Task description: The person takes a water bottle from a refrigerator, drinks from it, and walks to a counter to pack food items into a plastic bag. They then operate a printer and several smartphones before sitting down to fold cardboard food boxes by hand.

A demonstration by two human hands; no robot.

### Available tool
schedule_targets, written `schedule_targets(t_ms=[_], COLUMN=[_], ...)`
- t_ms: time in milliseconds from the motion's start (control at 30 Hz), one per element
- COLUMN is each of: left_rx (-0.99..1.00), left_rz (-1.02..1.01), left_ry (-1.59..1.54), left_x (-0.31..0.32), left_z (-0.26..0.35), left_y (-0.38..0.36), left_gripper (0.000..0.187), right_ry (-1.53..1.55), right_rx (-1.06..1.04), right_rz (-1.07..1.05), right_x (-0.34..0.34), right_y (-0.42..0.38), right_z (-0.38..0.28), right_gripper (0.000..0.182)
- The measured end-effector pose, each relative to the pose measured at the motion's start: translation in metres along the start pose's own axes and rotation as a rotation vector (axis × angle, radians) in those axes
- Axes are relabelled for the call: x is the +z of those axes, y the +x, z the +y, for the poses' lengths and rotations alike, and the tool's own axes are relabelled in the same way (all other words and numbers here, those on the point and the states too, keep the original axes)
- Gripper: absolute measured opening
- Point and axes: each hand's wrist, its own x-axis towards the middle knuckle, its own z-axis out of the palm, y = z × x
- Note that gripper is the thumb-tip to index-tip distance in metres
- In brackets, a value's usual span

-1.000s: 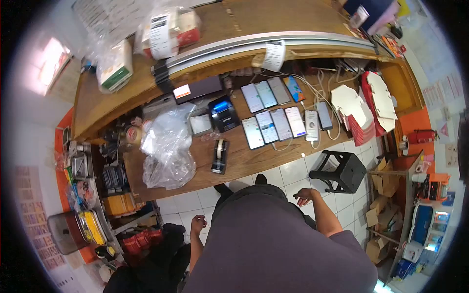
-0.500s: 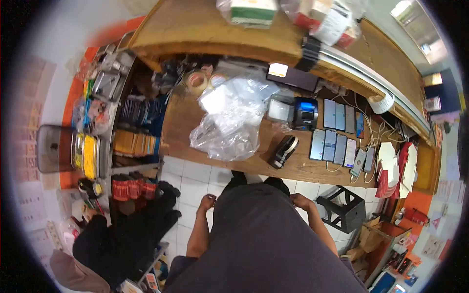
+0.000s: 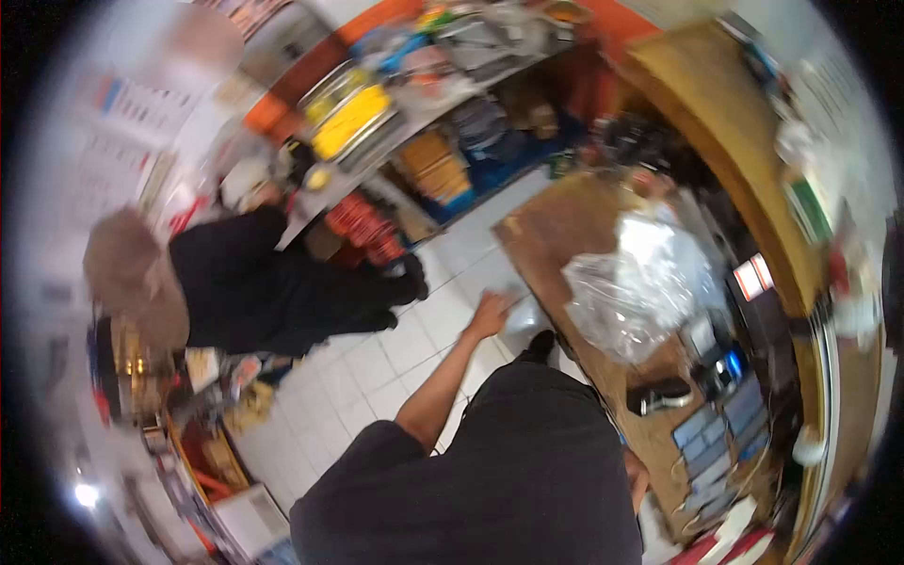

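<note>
My left hand (image 3: 491,314) is stretched out over the white tiled floor, just off the near corner of the wooden table (image 3: 539,215). Motion blur smears its fingers, and I make out nothing held in it. Close to my right side, my right hand (image 3: 637,476) shows only in part beside the table's edge; its fingers are hidden. On the tabletop lies a pile of clear plastic bags (image 3: 626,301). Beyond the bags are a black tape dispenser (image 3: 659,396), a small black printer (image 3: 723,372) and several phones (image 3: 704,438) with cables.
A person in black clothes (image 3: 273,282) and a brown head covering is at the left, by a metal shelf (image 3: 452,111) with a yellow-topped container (image 3: 354,122) and red packs (image 3: 365,229). A raised wooden shelf (image 3: 744,160) overhangs the table's far side. White floor tiles (image 3: 377,363) lie between.
My view has turned left, so the table now sits at the right and the other person appears nearer the middle. My left hand has moved out from my hip.
</note>
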Motion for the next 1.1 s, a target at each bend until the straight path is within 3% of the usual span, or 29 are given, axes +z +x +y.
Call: schedule_targets(t_ms=[33, 67, 100, 133, 267, 333, 400, 500, 567, 633, 733, 800, 867, 900, 933, 967, 1000, 1033, 1067, 1100], left_rx=[0.001, -0.219, -0.092, -0.020, 0.135, 0.124, 0.174, 0.027, -0.065, 0.161, 0.310, 0.402, 0.490, 0.572, 0.506, 0.508, 0.452, 0.509, 0.402, 0.367], left_rz=[0.171, 0.128, 0.298, 0.304, -0.014, -0.087, -0.510, -0.451, -0.435, -0.054, 0.062, -0.183, -0.204, -0.219, -0.272, -0.233, -0.330, -0.227, -0.270, -0.203], left_ry=[-0.018, -0.174, -0.270, -0.282, -0.230, -0.033, 0.169, 0.168, 0.088, 0.006, -0.186, -0.437, -0.514, -0.606, -0.637, -0.657, -0.644, -0.598, -0.634, -0.609], left_x=[-0.006, -0.015, -0.006, -0.006, 0.008, 0.063, 0.106, 0.122, 0.125, 0.110, 0.050, 0.006, 0.000, 0.004, -0.004, -0.006, -0.025, -0.027, -0.055, -0.064], left_z=[0.021, 0.053, 0.069, 0.094, 0.173, 0.177, 0.160, 0.164, 0.166, 0.174, 0.225, 0.251, 0.255, 0.263, 0.271, 0.277, 0.286, 0.284, 0.295, 0.293], left_y=[0.038, 0.072, 0.100, 0.127, 0.190, 0.196, 0.212, 0.199, 0.196, 0.182, 0.173, 0.167, 0.165, 0.161, 0.154, 0.148, 0.149, 0.148, 0.145, 0.139], left_gripper=[0.021, 0.028, 0.026, 0.024, 0.024, 0.022, 0.020, 0.010, 0.019, 0.013, 0.007, 0.005, 0.004, 0.004, 0.004, 0.004, 0.006, 0.007, 0.007, 0.007], right_ry=[0.012, 0.021, 0.015, 0.005, -0.072, -0.093, -0.115, -0.131, -0.123, -0.119, -0.151, -0.167, -0.334, -0.365, -0.362, -0.426, -0.527, -0.584, -0.611, -0.553], right_rx=[-0.168, -0.128, -0.043, 0.056, 0.196, 0.222, 0.250, 0.278, 0.276, 0.258, 0.076, -0.166, -0.442, -0.545, -0.547, -0.495, -0.344, -0.144, 0.087, 0.168], right_rz=[0.231, 0.236, 0.184, 0.135, 0.043, 0.024, 0.012, -0.001, 0.002, 0.012, 0.155, 0.328, 0.676, 0.701, 0.695, 0.685, 0.588, 0.431, 0.210, 0.159], right_x=[-0.005, -0.007, -0.011, -0.010, -0.023, -0.028, -0.031, -0.033, -0.031, -0.030, -0.046, -0.060, -0.068, -0.073, -0.078, -0.081, -0.086, -0.088, -0.089, -0.077], right_y=[-0.021, -0.025, -0.023, -0.018, -0.007, -0.008, -0.009, -0.010, -0.005, 0.002, 0.023, 0.037, 0.052, 0.062, 0.074, 0.087, 0.103, 0.117, 0.140, 0.146], right_z=[-0.078, -0.084, -0.066, -0.051, -0.017, -0.009, -0.002, 0.004, 0.003, -0.007, -0.069, -0.148, -0.218, -0.243, -0.250, -0.245, -0.235, -0.226, -0.209, -0.199], right_gripper=[0.021, 0.021, 0.021, 0.020, 0.019, 0.019, 0.019, 0.018, 0.018, 0.017, 0.017, 0.013, 0.009, 0.006, 0.010, 0.016, 0.021, 0.025, 0.034, 0.046])
